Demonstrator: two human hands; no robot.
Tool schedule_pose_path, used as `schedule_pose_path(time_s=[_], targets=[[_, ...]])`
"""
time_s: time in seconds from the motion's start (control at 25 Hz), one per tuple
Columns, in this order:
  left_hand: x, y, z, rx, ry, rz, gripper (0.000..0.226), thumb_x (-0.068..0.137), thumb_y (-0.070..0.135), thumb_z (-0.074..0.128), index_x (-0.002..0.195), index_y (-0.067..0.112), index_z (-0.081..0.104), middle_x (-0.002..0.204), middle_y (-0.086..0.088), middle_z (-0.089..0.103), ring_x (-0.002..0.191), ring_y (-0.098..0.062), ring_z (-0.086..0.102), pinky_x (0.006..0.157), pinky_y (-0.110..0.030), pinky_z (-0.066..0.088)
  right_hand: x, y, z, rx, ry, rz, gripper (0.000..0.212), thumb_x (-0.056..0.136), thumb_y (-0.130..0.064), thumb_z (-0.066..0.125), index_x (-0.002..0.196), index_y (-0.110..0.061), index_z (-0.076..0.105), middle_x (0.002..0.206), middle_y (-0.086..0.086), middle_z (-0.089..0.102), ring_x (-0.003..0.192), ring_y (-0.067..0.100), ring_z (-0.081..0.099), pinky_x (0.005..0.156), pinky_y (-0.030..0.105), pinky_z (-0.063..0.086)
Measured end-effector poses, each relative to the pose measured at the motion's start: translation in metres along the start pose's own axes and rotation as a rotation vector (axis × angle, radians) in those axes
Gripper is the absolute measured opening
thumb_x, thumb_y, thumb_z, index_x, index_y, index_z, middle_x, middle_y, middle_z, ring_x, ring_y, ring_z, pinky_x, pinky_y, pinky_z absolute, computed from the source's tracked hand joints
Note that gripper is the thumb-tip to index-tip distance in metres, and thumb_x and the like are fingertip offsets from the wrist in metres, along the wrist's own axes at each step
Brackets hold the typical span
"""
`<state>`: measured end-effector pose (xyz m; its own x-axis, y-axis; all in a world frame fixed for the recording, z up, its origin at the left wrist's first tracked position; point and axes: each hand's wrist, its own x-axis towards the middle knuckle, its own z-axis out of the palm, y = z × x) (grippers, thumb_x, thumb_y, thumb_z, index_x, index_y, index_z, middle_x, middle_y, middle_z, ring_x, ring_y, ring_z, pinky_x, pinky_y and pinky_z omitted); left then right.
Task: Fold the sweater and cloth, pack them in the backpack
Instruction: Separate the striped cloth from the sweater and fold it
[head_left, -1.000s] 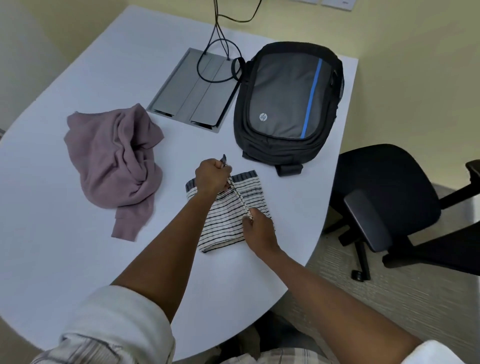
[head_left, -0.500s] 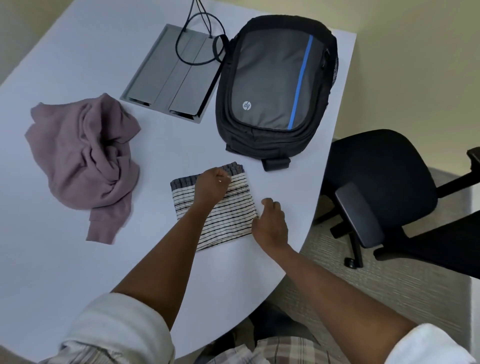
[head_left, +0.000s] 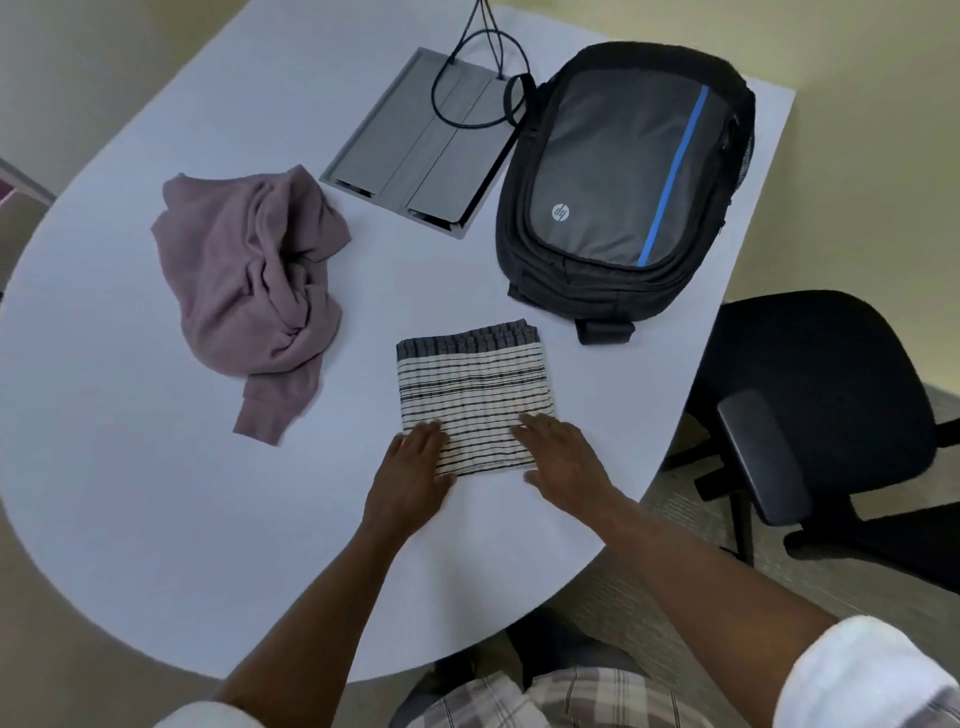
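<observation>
cloth (head_left: 471, 387) folded flat | sweater (head_left: 249, 280) crumpled | backpack (head_left: 623, 187) closed

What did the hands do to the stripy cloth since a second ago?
Both hands let go of the fold they were pinching on the striped cloth and slid back to its near edge. Now the left hand and right hand lie flat on it, fingers straight, and the cloth lies as a neat rectangle. The crumpled sweater, the closed backpack and the table look as before.

Soft matt knit sweater (head_left: 244, 280), crinkled woven striped cloth (head_left: 470, 395), smooth matt table (head_left: 156, 519), nylon-like backpack (head_left: 623, 182)
</observation>
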<state>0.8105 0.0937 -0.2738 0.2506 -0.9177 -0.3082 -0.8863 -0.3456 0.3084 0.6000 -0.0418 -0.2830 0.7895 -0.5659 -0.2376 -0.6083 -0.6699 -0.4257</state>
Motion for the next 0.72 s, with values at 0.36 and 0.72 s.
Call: schedule_pose_path(time_s=[0.36,0.72], targets=[[-0.007,-0.009,0.005,0.066,0.081,0.063,0.034,0.083,0.01,0.07,0.117,0.011,0.065,0.14,-0.009,0.057,0.122,-0.031,0.059,0.09,-0.042,0.053,0.003,0.002,0.002,-0.178,0.056,-0.084,0.058,0.063,0.008,0.08,0.117,-0.008,0.067,0.126,0.013,0.065,0.109,0.034,0.065,0.072,0.042,0.058],[-0.015,0.009,-0.014,-0.12,0.044,-0.106,0.02,0.097,0.023,0.042,0.116,0.017,0.044,0.099,-0.012,0.069,0.078,-0.034,0.062,0.064,-0.032,0.04,-0.003,0.005,0.006,-0.238,0.141,-0.126,0.05,0.062,0.007,0.071,0.108,-0.011,0.066,0.113,0.007,0.066,0.095,0.028,0.061,0.074,0.037,0.05]])
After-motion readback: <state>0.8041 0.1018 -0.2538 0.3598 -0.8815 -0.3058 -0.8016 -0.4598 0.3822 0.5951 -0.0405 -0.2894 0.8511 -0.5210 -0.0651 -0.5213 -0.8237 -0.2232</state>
